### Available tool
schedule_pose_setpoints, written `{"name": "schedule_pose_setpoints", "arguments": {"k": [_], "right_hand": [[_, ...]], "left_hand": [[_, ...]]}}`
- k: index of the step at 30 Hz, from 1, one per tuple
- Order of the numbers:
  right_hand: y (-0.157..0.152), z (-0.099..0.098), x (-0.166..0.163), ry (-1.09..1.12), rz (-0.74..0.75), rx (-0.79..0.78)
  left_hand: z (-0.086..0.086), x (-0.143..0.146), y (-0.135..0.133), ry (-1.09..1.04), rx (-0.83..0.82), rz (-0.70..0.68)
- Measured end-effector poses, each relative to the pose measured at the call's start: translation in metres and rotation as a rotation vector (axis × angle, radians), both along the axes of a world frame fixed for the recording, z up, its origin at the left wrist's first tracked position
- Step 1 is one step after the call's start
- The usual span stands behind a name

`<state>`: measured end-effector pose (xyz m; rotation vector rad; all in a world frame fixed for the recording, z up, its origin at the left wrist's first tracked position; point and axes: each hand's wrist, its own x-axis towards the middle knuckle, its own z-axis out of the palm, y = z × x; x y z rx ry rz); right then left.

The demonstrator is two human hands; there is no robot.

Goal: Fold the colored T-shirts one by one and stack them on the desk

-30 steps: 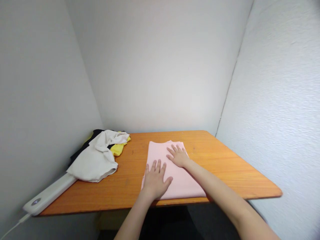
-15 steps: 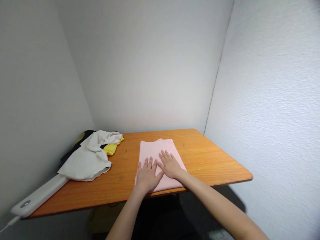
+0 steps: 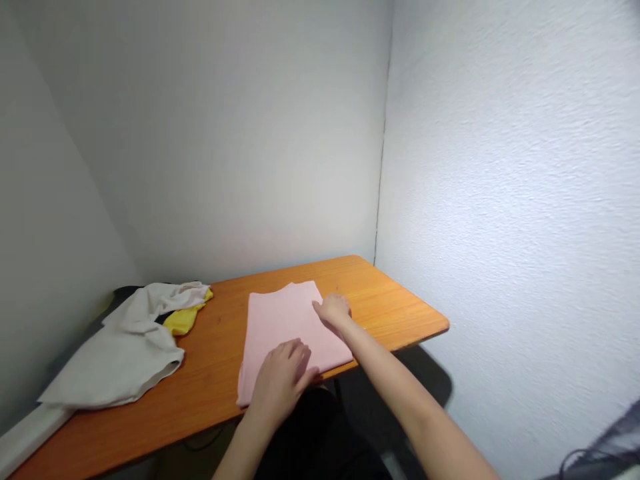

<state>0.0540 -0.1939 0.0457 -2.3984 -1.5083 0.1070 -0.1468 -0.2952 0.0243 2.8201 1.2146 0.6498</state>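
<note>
A folded pink cloth [image 3: 285, 317] lies flat on the orange wooden table [image 3: 395, 313], near its front edge. My left hand [image 3: 280, 379] rests on the cloth's near edge with its fingers curled together and the thumb at the edge. My right hand [image 3: 333, 310] sits at the cloth's right edge, its fingers bent and closed on the fabric there. Both forearms reach in from below.
A crumpled white garment [image 3: 120, 353] lies at the table's left, over a yellow one [image 3: 183, 321] and a dark one [image 3: 123, 291]. A white bar-shaped device [image 3: 25, 437] sits at the near left corner. Walls close in the table on three sides.
The view has swung to the right. Both hands were spread flat on the cloth; now the left has slid to its near edge and the right to its right edge, fingers curled.
</note>
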Motion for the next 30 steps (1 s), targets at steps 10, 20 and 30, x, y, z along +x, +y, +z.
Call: {"name": "schedule_pose_setpoints", "arguments": {"k": [10,20,30], "right_hand": [[0.028,-0.001,0.000,0.127,0.212,-0.011],[0.016,0.057,0.131,0.090,0.198,0.115],[-0.032,0.039,0.250,-0.008,-0.088,0.081]], "left_hand": [[-0.025,0.022,-0.019,0.039,-0.010,-0.074],[-0.002,0.045,-0.026,0.106,-0.222,-0.013],[-0.003,0.143,-0.047,-0.036,-0.293,-0.360]]}}
